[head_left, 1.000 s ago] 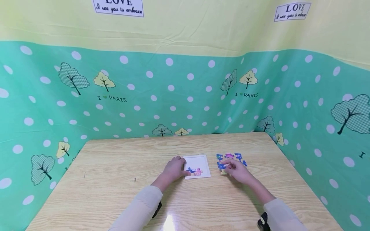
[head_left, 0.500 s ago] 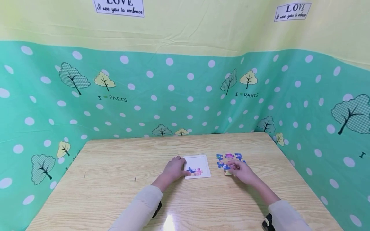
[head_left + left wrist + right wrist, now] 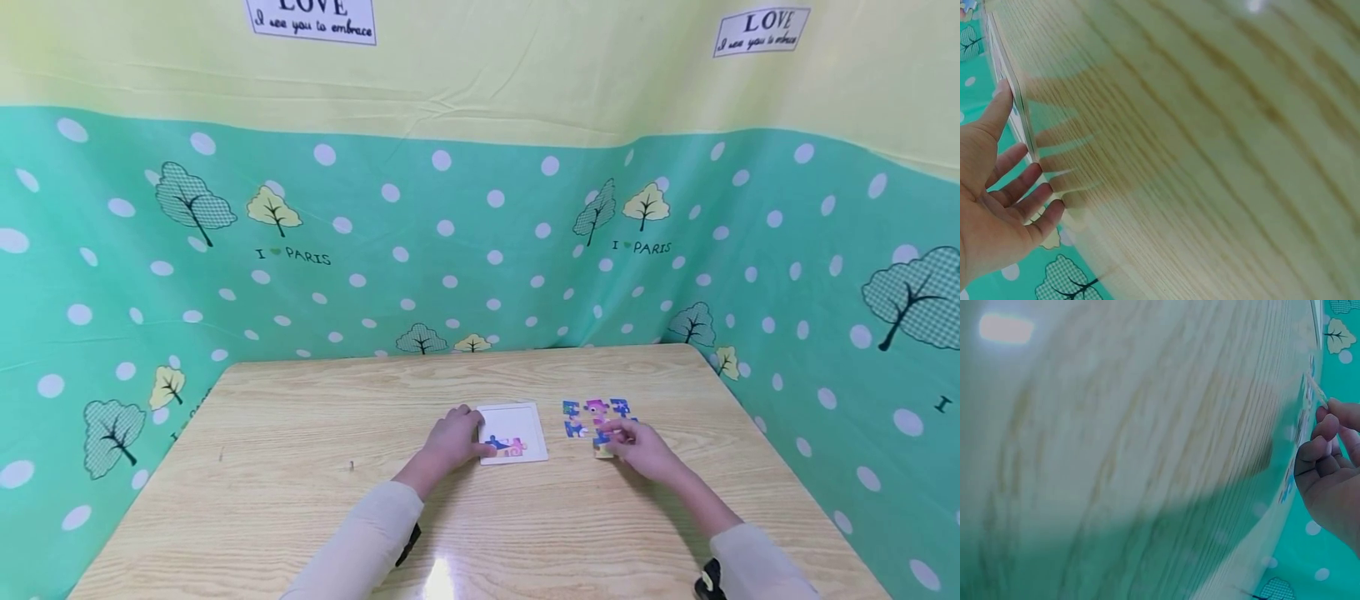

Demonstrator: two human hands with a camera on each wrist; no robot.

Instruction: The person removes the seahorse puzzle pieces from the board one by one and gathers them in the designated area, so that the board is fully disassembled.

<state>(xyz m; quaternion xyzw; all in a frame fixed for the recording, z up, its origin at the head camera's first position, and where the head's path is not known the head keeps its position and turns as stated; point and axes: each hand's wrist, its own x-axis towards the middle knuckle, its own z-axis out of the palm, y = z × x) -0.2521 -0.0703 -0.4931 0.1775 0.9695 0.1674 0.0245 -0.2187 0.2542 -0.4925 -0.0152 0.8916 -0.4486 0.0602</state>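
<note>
My left hand (image 3: 452, 437) rests at the left side of a white puzzle tray (image 3: 508, 419), thumb on its near corner. In the left wrist view the thumb lies along the edge of the tray (image 3: 1015, 94), with the other fingers spread and reaching to the tabletop. A few joined jigsaw pieces (image 3: 516, 447), blue and pink, sit along the tray's near side. My right hand (image 3: 643, 452) pinches a blue and yellow puzzle piece (image 3: 602, 448) between thumb and fingertips. The right wrist view shows this puzzle piece (image 3: 1317, 394) tilted, seen nearly edge-on.
Several loose jigsaw pieces (image 3: 597, 407) lie beyond the right hand, to the right of the tray; the hand covers some of them. The wooden table (image 3: 337, 417) is bounded behind and at the right by a green dotted curtain (image 3: 465, 250).
The right hand has moved to the right, bringing the blue and yellow puzzle piece away from beside the loose pieces at the left. The left hand and tray have stayed put.
</note>
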